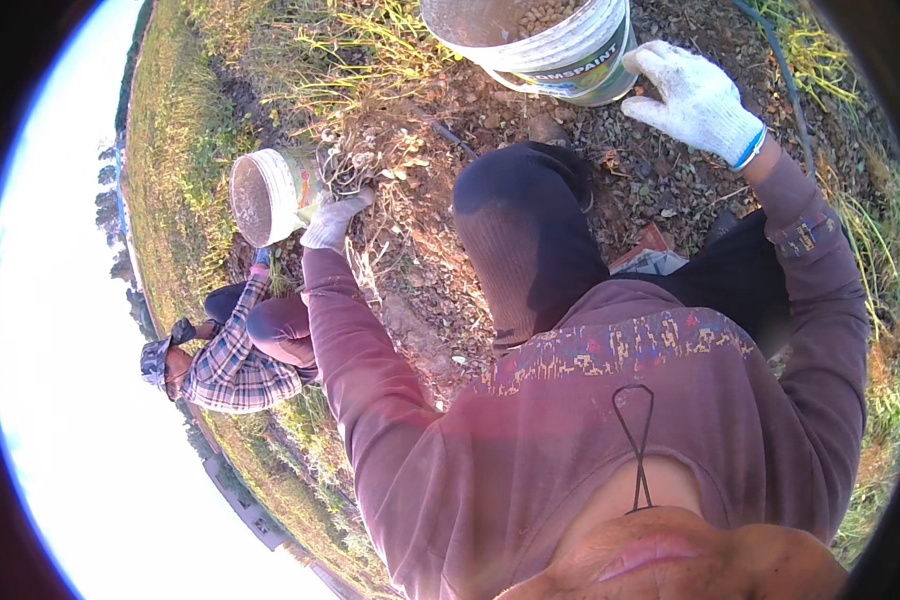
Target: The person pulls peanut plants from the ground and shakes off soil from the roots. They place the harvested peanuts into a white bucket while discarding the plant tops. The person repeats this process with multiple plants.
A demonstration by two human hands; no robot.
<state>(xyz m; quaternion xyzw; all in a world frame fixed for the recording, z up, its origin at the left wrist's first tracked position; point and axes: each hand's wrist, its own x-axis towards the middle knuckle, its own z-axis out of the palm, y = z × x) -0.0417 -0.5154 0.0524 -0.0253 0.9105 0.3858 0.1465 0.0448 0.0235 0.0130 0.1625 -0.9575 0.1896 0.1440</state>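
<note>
My left hand [336, 223], in a whitish knit glove, reaches out at the left beside a clump of dried plants [352, 163] with pale, tangled roots. Its fingers are partly hidden, so I cannot tell whether it grips the stems. Just past it, a white bucket [274, 199] lies tipped, its mouth facing left. At the upper right my right hand [694, 101], gloved in white knit with a blue cuff edge, has thumb and fingers apart. Its fingertips are close to a large white paint bucket [555, 56]; contact is unclear. Small brown pods [547, 16], possibly peanuts, lie inside that bucket.
A person [232, 352] in a plaid shirt and hat crouches at the left, a gloved hand near the tipped bucket. My bent knee [532, 232] rises over soil with dry leaves. A dark hose [787, 82] runs along the right. Printed scraps [649, 255] lie between my legs.
</note>
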